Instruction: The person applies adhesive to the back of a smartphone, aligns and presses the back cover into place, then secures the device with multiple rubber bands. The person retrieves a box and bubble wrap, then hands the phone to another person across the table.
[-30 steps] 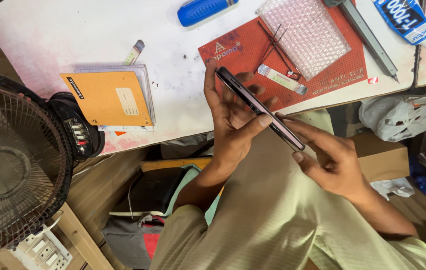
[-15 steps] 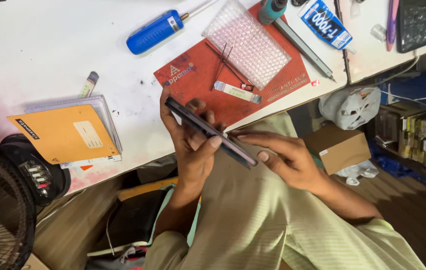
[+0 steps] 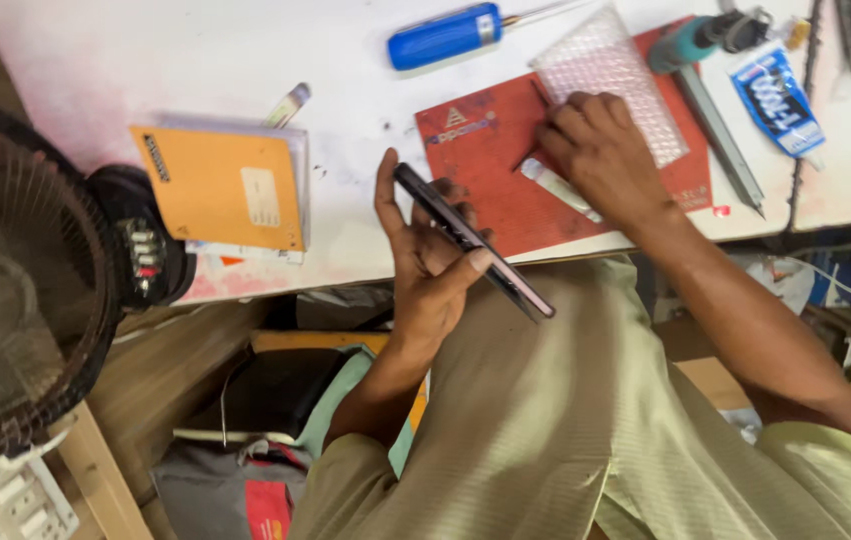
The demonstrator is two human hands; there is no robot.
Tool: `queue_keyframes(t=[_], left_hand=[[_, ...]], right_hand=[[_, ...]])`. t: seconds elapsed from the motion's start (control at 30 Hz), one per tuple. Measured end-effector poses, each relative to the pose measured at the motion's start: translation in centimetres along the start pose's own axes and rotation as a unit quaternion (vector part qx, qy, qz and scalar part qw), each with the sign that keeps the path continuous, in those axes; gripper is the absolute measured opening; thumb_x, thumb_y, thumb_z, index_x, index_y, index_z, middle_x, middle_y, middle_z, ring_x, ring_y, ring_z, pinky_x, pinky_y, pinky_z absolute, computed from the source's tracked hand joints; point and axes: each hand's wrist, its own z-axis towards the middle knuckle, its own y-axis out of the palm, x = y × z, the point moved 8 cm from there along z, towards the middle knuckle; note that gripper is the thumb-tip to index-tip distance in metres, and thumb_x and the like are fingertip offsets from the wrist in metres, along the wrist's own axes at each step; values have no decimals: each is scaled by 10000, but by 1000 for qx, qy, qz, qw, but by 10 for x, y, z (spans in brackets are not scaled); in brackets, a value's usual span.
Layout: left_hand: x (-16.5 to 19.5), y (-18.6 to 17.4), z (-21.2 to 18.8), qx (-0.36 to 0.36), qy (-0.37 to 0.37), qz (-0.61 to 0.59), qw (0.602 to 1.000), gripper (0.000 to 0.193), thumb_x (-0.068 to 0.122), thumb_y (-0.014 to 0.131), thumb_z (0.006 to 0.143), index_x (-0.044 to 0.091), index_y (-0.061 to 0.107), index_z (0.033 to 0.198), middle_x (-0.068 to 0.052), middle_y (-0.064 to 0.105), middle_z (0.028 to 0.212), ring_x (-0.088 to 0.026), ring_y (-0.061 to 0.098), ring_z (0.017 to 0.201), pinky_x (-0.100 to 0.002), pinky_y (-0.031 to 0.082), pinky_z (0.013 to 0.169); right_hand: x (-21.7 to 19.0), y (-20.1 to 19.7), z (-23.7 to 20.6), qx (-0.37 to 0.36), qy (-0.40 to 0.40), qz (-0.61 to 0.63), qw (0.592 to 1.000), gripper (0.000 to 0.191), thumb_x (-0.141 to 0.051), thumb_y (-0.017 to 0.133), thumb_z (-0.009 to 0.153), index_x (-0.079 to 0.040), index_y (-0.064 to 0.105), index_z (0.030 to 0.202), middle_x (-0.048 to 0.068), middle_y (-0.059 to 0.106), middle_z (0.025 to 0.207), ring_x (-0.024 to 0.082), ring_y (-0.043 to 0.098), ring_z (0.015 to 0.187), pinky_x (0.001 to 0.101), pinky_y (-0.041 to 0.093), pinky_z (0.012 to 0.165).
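From the head camera, the left hand (image 3: 424, 262) grips one dark phone (image 3: 473, 240) edge-on above the lap, thumb and fingers closed around it. The right hand (image 3: 598, 152) rests curled on the single red mat (image 3: 486, 170) beside one bubble-wrap sheet (image 3: 608, 72), apparently pinching thin tweezers (image 3: 536, 130). One blue screwdriver (image 3: 446, 36) and one orange notebook (image 3: 218, 186) lie on the white table (image 3: 146, 60).

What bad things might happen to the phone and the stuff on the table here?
The phone rests edge-on in the left hand alone, out past the table edge, so it might slip and fall toward the lap or floor. The right hand reaches over the red mat among thin tools beside the bubble wrap; it might knock the small white strip off the table.
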Motion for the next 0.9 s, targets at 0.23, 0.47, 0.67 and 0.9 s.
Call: queue_keyframes(t=[0.23,0.47,0.67,0.9], left_hand=[[19,-16,-5,8,31,33,999,1168,-196,700,882,309,3,1671,-55,439,1310,-127,504,1100,-295,508,1012],[17,-11,7,22,30,69,997,1180,-144,717,890,271,-50,1686,-61,443,1338,-157,585,1140,-357,554,1041],[15,-3,9,10,40,117,992,1157,-115,760,905,239,-45,1656,-72,461,1339,-148,601,1129,-310,559,984],[12,-5,7,9,38,138,990,1160,-91,784,905,227,-39,1658,-77,470,1333,-139,608,1091,-283,564,930]], right_hand=[[-17,-59,-44,235,217,461,828,245,-19,604,1152,-56,448,1337,137,600,1159,265,622,1005,449,573,925],[-71,-89,-84,292,77,558,773,280,-143,625,1037,-103,437,1240,225,679,1044,341,739,1004,597,628,932],[-69,-79,-71,212,43,541,812,168,-30,616,1032,-26,483,1135,262,693,1087,422,735,1092,580,627,948],[-76,-79,-66,201,31,492,846,213,10,646,982,-17,469,1097,265,693,1069,456,728,1066,538,644,929]])
